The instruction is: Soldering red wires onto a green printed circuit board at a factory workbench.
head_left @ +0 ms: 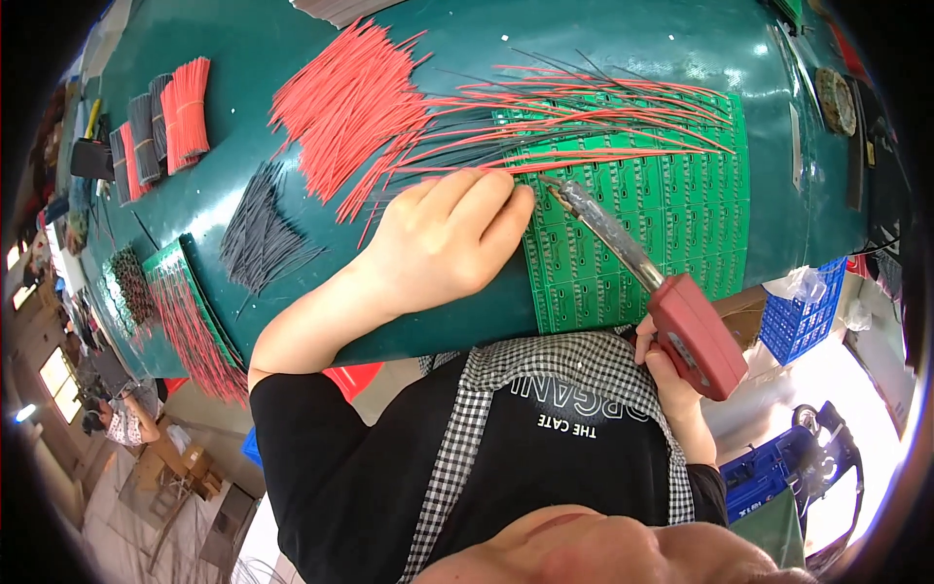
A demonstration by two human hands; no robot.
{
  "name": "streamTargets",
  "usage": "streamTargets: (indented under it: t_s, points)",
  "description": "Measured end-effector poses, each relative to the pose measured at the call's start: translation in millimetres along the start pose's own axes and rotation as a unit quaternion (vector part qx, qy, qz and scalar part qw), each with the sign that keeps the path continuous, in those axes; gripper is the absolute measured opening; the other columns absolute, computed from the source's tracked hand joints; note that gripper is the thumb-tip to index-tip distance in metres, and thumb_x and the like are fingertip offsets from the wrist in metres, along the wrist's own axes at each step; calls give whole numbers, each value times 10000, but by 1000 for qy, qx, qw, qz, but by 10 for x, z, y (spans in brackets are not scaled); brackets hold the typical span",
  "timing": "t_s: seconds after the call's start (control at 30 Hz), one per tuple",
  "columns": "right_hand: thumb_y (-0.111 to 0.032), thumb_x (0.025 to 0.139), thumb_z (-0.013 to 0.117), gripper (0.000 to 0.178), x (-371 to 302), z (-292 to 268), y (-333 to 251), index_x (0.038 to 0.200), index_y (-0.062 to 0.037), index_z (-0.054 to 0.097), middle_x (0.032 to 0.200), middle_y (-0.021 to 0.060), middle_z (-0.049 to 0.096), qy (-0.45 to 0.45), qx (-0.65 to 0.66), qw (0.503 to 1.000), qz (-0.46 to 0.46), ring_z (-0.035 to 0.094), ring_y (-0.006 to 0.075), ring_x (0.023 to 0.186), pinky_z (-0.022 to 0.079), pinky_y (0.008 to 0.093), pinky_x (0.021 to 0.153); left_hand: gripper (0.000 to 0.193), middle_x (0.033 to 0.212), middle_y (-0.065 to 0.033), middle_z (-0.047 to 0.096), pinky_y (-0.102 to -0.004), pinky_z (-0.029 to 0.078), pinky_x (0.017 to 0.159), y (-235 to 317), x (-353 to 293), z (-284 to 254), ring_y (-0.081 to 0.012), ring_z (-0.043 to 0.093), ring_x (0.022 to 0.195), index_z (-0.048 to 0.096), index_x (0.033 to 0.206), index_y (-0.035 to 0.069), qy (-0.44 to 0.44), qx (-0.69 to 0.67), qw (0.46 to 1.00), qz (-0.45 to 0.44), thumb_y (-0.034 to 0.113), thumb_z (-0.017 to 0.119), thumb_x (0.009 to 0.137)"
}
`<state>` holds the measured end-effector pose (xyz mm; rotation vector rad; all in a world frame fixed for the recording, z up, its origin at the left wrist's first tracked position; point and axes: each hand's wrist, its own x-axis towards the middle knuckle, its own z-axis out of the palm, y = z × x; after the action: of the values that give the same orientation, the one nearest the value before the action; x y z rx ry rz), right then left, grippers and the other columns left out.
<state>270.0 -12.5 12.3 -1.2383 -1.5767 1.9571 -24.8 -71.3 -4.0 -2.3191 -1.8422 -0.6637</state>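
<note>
A green panel of small circuit boards [637,238] lies at the near edge of the table. Long red and black wires [623,122] stretch over its far part. My left hand [438,234] is closed at the panel's left side, with its fingertips pressed together beside the wires; what they pinch is hidden. My right hand [671,380] grips a soldering gun [696,336] with a red handle and a metal barrel. Its tip meets the panel just right of my left fingertips. Part of the right hand is hidden behind the handle.
A heap of red wires [350,107] and a smaller black pile [263,229] lie left on the green table [467,29]. Tied bundles [185,112] and a wired board [195,316] are farther left. A blue crate [803,311] stands beyond the right edge.
</note>
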Motion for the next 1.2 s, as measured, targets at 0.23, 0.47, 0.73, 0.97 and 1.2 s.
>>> streamTargets:
  t_s: [0.23, 0.47, 0.73, 0.97, 1.2]
  points:
    - [-177, 758, 759, 639, -7, -2, -9, 1263, 93, 477, 910, 76, 634, -9, 4, 1000, 9, 577, 104, 721, 473, 247, 704, 298, 879, -67, 587, -274, 505, 556, 5, -17, 10, -180, 624, 721, 663, 949, 31, -9, -1, 1000, 0, 64, 634, 655]
    - [-205, 760, 748, 544, -88, -103, 65, 1188, 66, 550, 913, 85, 646, -20, -102, 995, -1, 608, 132, 746, 488, 275, 727, 301, 879, -65, 585, -270, 504, 559, 4, -26, 25, -176, 622, 720, 662, 949, 31, -16, -8, 1000, 1, 66, 636, 651]
    - [-173, 739, 743, 489, -119, -94, 102, 1156, 31, 590, 937, 99, 656, 2, -85, 996, -13, 637, 184, 782, 499, 317, 779, 303, 879, -63, 584, -265, 503, 556, 33, -25, 20, -173, 623, 725, 660, 952, 28, -14, -4, 1000, 9, 65, 639, 653]
    - [-180, 741, 748, 511, -102, -188, 155, 1171, 38, 577, 977, 136, 678, -25, -258, 961, -97, 671, 253, 874, 514, 357, 805, 312, 889, -70, 582, -263, 504, 559, 52, -26, -3, -176, 624, 729, 658, 966, 19, -36, 10, 999, 7, 59, 638, 657]
    - [-224, 711, 792, 579, 10, -106, 28, 1180, 26, 559, 1042, 166, 662, -5, -308, 932, -189, 672, 281, 917, 535, 347, 759, 320, 905, -81, 582, -277, 516, 591, 73, -30, 13, -195, 631, 758, 653, 967, 7, -28, 29, 999, 25, 65, 646, 652]
